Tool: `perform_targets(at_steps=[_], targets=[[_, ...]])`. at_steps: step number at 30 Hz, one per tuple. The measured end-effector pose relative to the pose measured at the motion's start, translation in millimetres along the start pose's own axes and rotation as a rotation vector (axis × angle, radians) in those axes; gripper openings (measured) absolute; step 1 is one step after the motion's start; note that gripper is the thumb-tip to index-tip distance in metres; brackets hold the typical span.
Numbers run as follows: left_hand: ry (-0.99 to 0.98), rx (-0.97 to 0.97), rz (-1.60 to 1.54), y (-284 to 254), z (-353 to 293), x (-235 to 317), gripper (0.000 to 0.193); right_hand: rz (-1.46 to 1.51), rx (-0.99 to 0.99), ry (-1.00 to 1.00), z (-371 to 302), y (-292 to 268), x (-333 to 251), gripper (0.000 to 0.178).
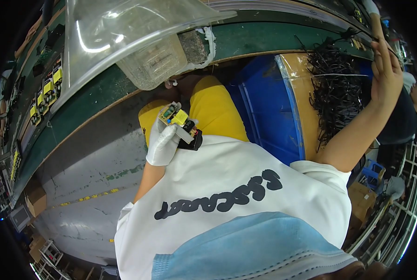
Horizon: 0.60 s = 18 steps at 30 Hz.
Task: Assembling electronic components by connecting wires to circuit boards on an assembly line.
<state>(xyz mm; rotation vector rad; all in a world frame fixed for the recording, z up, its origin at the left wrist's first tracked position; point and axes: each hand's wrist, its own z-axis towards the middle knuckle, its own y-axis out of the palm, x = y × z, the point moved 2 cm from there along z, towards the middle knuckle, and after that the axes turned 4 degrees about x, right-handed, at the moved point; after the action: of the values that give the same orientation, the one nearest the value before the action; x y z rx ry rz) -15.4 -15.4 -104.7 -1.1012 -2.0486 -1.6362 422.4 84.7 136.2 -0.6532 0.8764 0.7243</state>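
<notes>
My left hand (164, 142), in a white glove, is closed around a small circuit board (173, 113) with a yellow transformer, above my lap. A black plastic housing (192, 141) sits against the board's lower end, beside a pale metal plate. Bare-skinned, my right hand (386, 72) is raised at the far upper right, with a white cover on one fingertip. Its fingers are partly curled at a thin black cable, one finger stretching upward. Below it, a tangled bundle of black cables (336, 88) lies on a cardboard sheet (299, 77).
A blue bin (271, 102) stands right of my knees, under the cardboard. A green-topped bench (259, 37) crosses ahead, with a clear plastic cover (124, 32) and a translucent tray (155, 63). More boards (45, 95) line the left. Another person (399, 116) is at the right edge.
</notes>
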Motion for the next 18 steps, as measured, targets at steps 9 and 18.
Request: perform_targets(at_steps=[9,18], targets=[[-0.059,-0.046,0.031,19.0,-0.3,10.5,0.069,0.349,-0.502,0.099,-84.0,94.2,-34.8,0.025],[0.002,-0.032,0.119,26.3,5.1,7.7,0.072,0.363,-1.081,0.622,-180.9,170.5,3.0,0.031]])
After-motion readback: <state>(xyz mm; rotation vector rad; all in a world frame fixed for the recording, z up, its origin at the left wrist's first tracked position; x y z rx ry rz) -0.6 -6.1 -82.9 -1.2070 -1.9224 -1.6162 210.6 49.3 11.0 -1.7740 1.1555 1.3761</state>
